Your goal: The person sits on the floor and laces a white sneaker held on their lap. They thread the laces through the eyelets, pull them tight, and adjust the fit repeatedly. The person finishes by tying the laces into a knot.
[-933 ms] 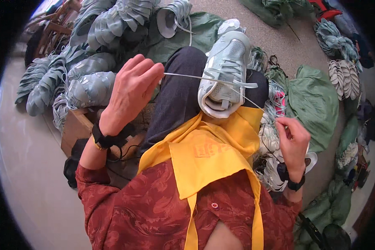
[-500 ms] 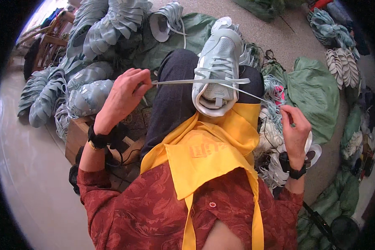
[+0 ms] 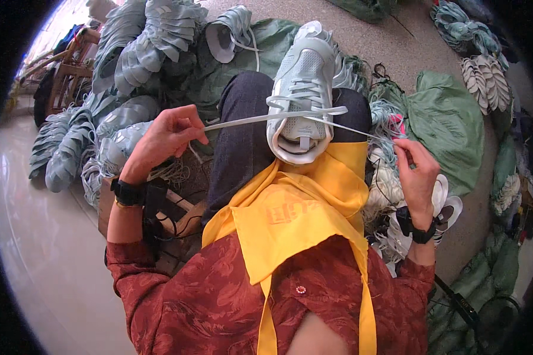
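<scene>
A pale grey-green sneaker [image 3: 305, 83] rests upright on my dark-trousered knees [image 3: 243, 142], toe pointing away. A flat white lace [image 3: 249, 120] runs through its upper eyelets and stretches out to both sides. My left hand [image 3: 166, 137] pinches the left lace end, pulled out to the left of the shoe. My right hand [image 3: 416, 171] pinches the right lace end, lower and to the right. A yellow scarf [image 3: 296, 207] hangs over my lap below the shoe.
Stacks of pale sneaker uppers [image 3: 130, 53] lie at the left and top. Green sacks [image 3: 450, 124] and more uppers [image 3: 485, 74] are on the right. A wooden chair [image 3: 65, 77] stands at far left. A wooden stool [image 3: 172, 213] sits under my left arm. Loose laces [image 3: 385, 195] pile by my right wrist.
My left hand closed on the lace and drew it out leftward and taut. My right hand rose a little with its lace end. The shoe stayed on my knees.
</scene>
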### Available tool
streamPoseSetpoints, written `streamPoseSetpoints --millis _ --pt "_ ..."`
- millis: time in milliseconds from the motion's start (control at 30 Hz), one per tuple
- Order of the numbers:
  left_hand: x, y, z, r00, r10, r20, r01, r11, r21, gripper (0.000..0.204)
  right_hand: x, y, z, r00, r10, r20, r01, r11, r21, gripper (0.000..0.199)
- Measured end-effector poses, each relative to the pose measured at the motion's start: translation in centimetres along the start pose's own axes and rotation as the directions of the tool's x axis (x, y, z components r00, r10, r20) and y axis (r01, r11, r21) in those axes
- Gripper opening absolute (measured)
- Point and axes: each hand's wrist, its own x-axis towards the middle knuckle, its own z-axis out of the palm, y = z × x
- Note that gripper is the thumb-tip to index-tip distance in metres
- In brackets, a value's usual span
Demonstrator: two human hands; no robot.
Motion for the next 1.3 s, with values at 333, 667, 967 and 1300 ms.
streamPoseSetpoints --millis 333,667,967,1300 --pt "0.7 -1.4 1.1 0.984 0.176 0.005 -0.165 0.911 0.377 0.006 0.5 0.2 0.5 1.0 0.011 0.019 -0.012 1.0 0.008 0.012" --pt "-0.2 -2.4 1.9 0.923 0.308 -0.231 -0.247 0.934 0.256 0.018 0.5 0.7 0.1 0.999 -0.03 -0.03 0.03 1.0 -0.001 0.013" --pt "-1.0 -2.1 2.1 0.844 0.482 -0.237 -0.297 0.786 0.542 0.012 0.4 1.7 -1.3 0.999 -0.004 -0.044 0.003 1.0 -0.021 0.013" --pt "-2.6 -2.1 0.3 0.921 0.301 -0.248 -0.114 0.816 0.567 0.009 -0.2 3.9 -2.0 0.998 0.063 -0.017 -0.064 0.996 -0.055 0.014"
